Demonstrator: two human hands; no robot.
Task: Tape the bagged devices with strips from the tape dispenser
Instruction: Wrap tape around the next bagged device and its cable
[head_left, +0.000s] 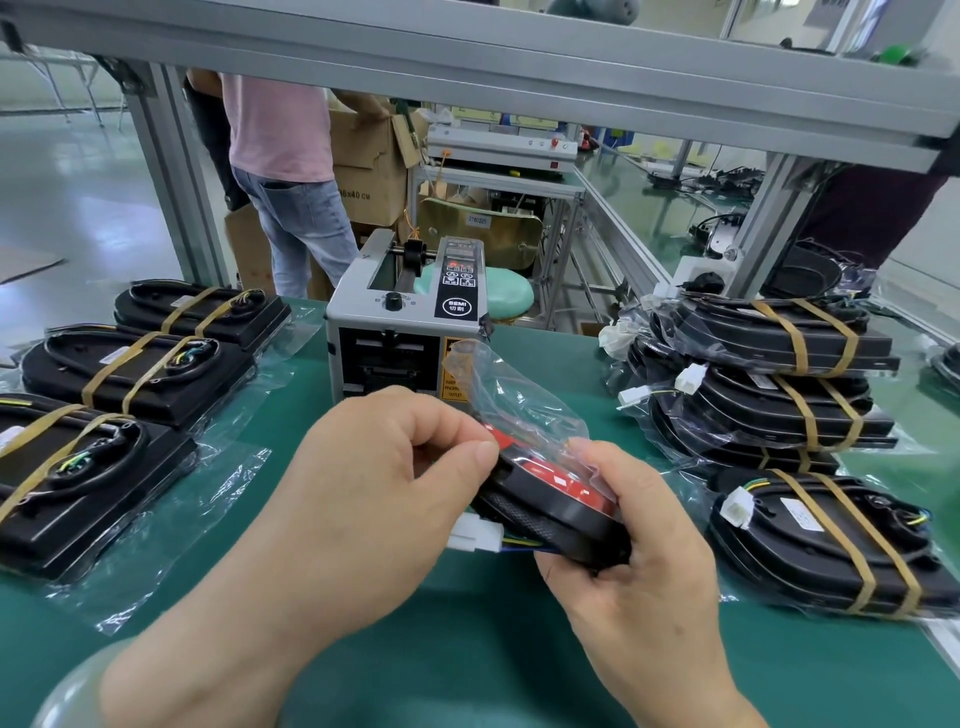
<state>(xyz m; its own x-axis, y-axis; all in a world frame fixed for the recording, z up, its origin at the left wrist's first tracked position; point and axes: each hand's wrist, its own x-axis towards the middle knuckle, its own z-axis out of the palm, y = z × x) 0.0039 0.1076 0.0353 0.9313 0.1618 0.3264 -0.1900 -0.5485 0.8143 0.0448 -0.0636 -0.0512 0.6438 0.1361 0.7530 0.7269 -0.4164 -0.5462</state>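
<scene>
Black red-faced device in clear plastic bag held over green table, near grey tape dispenser. Left grip pinching bag flap; right grip clamped round device. Likely best: fold flap flat, taut, before taking strip.

Bright, even light from overhead, all across the room.
Pale glare streaks the glossy floor at far left and glints off the clear bags; shadows on the green mat are faint and soft. The wide lens bows the aluminium beam overhead, and the bottom-left corner goes blurry while the centre stays sharp.
</scene>
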